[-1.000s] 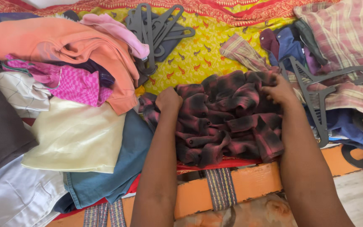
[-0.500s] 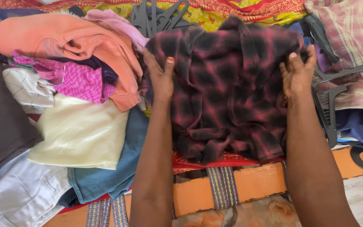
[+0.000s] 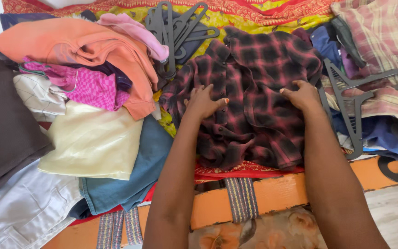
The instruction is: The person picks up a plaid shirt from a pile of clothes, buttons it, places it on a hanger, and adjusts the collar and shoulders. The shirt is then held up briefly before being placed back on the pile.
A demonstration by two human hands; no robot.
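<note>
A dark red and black checked shirt (image 3: pixel 259 87) lies spread out, collar away from me, on the yellow patterned bed cover (image 3: pixel 217 23). My left hand (image 3: pixel 204 100) rests flat on the shirt's left half with fingers apart. On the right half sits my right hand (image 3: pixel 302 94), palm down, fingers pressing the cloth near the button line. Neither hand grips anything. The shirt's lower hem is still bunched in folds near the bed's edge.
Folded clothes are piled at left: an orange garment (image 3: pixel 79 44), pink checked cloth (image 3: pixel 86 85), a pale yellow piece (image 3: pixel 90 143), blue jeans (image 3: pixel 130 184). Grey plastic hangers (image 3: pixel 176 27) lie at the back; another hanger (image 3: pixel 353 99) lies at right on a plaid shirt (image 3: pixel 383 41). The orange bed frame (image 3: pixel 272 196) runs along the front.
A second ago the shirt was a crumpled heap under both fists. My hands then lifted and shook it open, and now it lies spread on the bed with both palms on it.
</note>
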